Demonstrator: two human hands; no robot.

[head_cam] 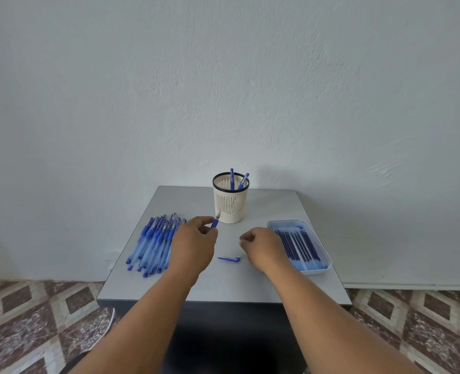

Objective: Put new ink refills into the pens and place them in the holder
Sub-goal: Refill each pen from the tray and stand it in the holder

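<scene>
One pen (pixel 214 222) was pinched in the left hand (pixel 193 238) just before the holder (pixel 230 203), which contained two pens (pixel 237 179). The right hand (pixel 261 245) was curled, nothing visibly held, beside the refill tray (pixel 327 261). A pen pile (pixel 153 244) and a cap (pixel 228 258) were recorded on the table (pixel 223 287).

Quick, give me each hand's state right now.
Left hand: pinches a blue pen part.
Right hand: fingers curled; holding anything cannot be told.
</scene>
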